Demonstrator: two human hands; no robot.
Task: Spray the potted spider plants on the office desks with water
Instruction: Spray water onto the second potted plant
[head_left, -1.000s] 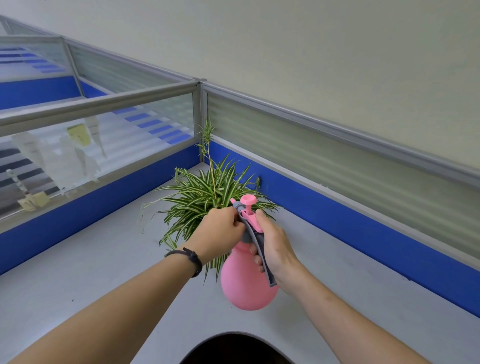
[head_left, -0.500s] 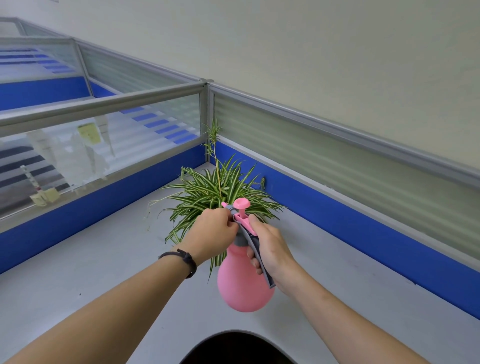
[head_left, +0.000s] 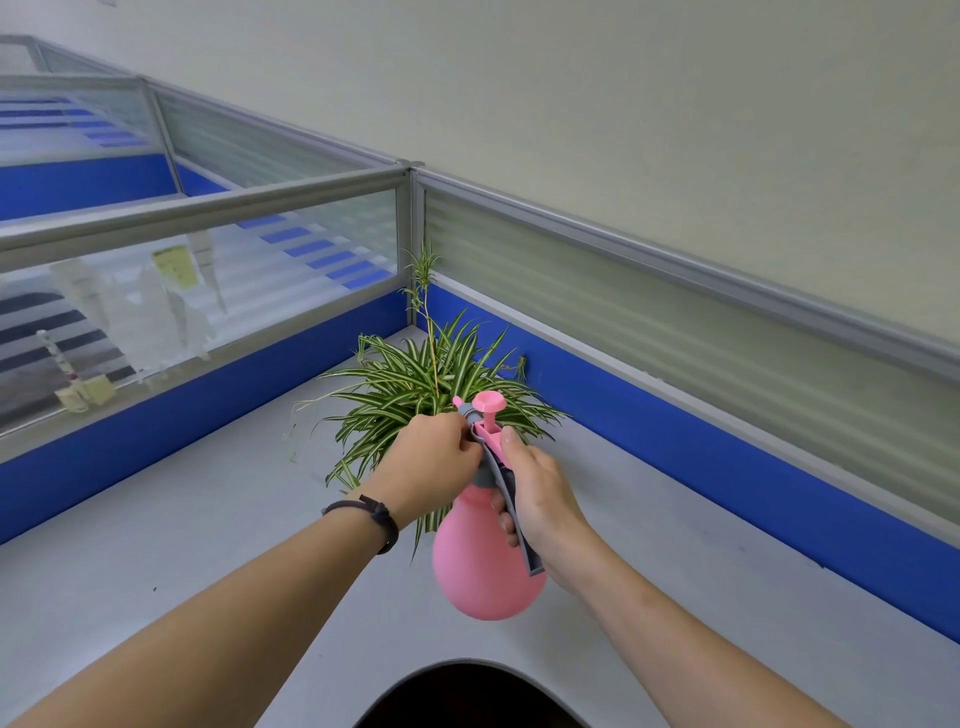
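A spider plant (head_left: 415, 384) with striped green and white leaves stands in the desk's far corner; its pot is hidden behind my hands. In front of it I hold a pink spray bottle (head_left: 485, 571) with a grey handle and a pink pump knob on top. My right hand (head_left: 540, 499) is wrapped around the grey handle, thumb up by the pump. My left hand (head_left: 431, 462), a dark band on its wrist, pinches the grey nozzle at the bottle's head.
The grey desk (head_left: 182, 545) is bounded by blue partitions with frosted glass on the left (head_left: 197, 260) and at the back right (head_left: 675, 343). A dark rounded cut-out (head_left: 467, 696) lies at the near edge. Paper notes (head_left: 174, 267) show through the left glass.
Both hands and the bottle have stayed together in front of the plant, drifting slightly left in the view. My left fingers keep working at the nozzle.
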